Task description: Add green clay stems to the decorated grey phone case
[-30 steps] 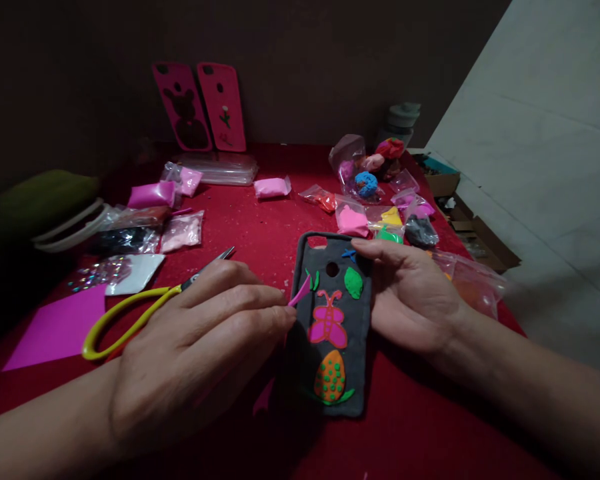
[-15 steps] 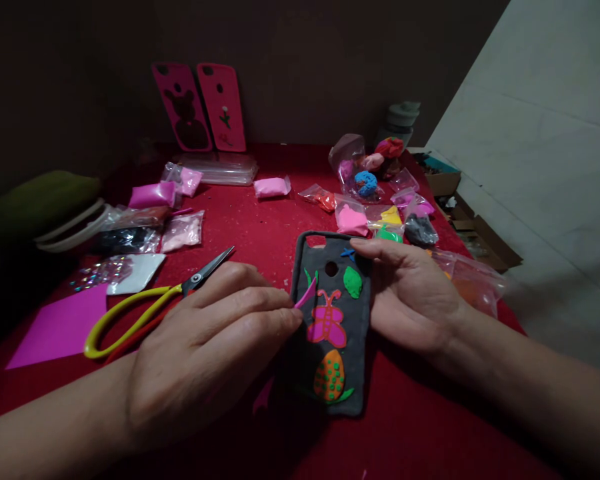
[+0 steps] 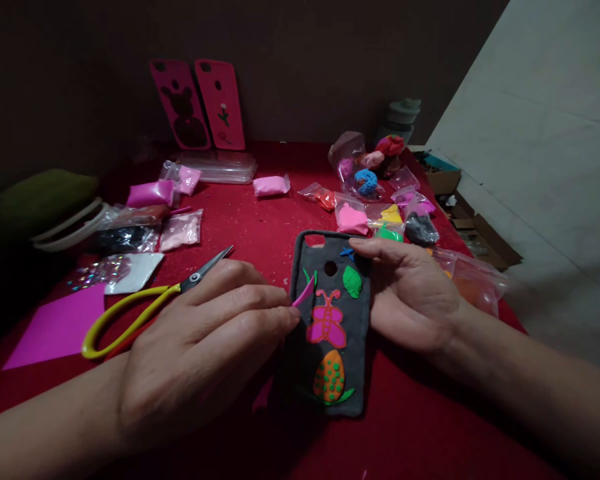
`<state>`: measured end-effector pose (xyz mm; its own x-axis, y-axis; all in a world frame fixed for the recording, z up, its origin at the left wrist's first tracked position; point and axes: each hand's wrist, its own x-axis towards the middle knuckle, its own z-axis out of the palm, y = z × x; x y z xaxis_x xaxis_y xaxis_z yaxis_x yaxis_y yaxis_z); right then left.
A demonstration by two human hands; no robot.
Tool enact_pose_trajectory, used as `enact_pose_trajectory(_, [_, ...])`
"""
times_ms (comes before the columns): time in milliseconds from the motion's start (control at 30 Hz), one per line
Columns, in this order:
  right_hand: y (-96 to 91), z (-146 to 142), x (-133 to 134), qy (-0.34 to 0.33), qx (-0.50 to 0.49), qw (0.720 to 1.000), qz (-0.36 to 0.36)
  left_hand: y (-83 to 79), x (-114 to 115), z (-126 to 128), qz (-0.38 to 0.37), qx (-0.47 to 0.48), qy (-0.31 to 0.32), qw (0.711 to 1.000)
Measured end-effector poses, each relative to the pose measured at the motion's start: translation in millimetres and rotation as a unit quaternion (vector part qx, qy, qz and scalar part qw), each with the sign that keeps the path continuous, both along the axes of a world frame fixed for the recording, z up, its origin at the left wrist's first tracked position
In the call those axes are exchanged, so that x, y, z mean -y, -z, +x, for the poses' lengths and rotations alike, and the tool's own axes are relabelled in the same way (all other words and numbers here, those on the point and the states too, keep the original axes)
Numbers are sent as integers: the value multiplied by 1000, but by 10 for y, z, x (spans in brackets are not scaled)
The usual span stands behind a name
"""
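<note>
My right hand [image 3: 414, 293] holds a dark grey phone case [image 3: 295, 353] by its right edge, thumb on the front near the top corner. The case is tilted up above the red cloth. On it are a pink butterfly [image 3: 326, 325] with orange outlines, an orange egg shape [image 3: 329, 377] with green dots, a green leaf [image 3: 352, 282] and a small blue piece [image 3: 347, 253]. My left hand [image 3: 220, 347] pinches a thin pink modelling tool [image 3: 305, 292]. Its pointed tip lies at thin green strips [image 3: 307, 275] on the case's upper left; whether it touches them I cannot tell.
Yellow-handled scissors [image 3: 130, 313] lie beside my left hand, near a pink sheet [image 3: 55, 327]. Several bags of coloured clay [image 3: 353, 219] lie ahead and to the right. Two pink phone cases [image 3: 220, 100] lean against the back wall. A bottle [image 3: 403, 120] stands at the back right.
</note>
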<state>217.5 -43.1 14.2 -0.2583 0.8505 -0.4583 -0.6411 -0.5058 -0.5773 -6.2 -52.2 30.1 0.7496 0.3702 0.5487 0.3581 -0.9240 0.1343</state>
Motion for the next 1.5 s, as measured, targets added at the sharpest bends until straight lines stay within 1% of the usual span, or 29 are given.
enact_pose_trajectory(167, [-5, -6, 3, 14, 4, 1000, -5, -2, -15, 22, 7, -16, 5, 1000])
enact_pose_trajectory(400, [-20, -12, 6, 11, -1, 1000, -14, -24, -15, 22, 9, -12, 2, 1000])
enact_pose_trajectory(633, [-37, -28, 3, 17, 5, 1000, -20, 16, -18, 38, 12, -10, -3, 1000])
enact_pose_trajectory(900, [-19, -12, 6, 14, 8, 1000, -1, 17, 8, 26, 7, 0, -11, 1000])
enact_pose_trajectory(1133, [4, 1, -3, 5, 7, 1000, 6, 48, 31, 21, 4, 1, 0, 1000])
enact_pose_trajectory(1300, [-16, -13, -2, 13, 0, 1000, -6, 66, 19, 1, 4, -18, -2, 1000])
enact_pose_trajectory(1500, [-41, -28, 4, 17, 6, 1000, -24, 30, 1, 24, 2, -6, 9, 1000])
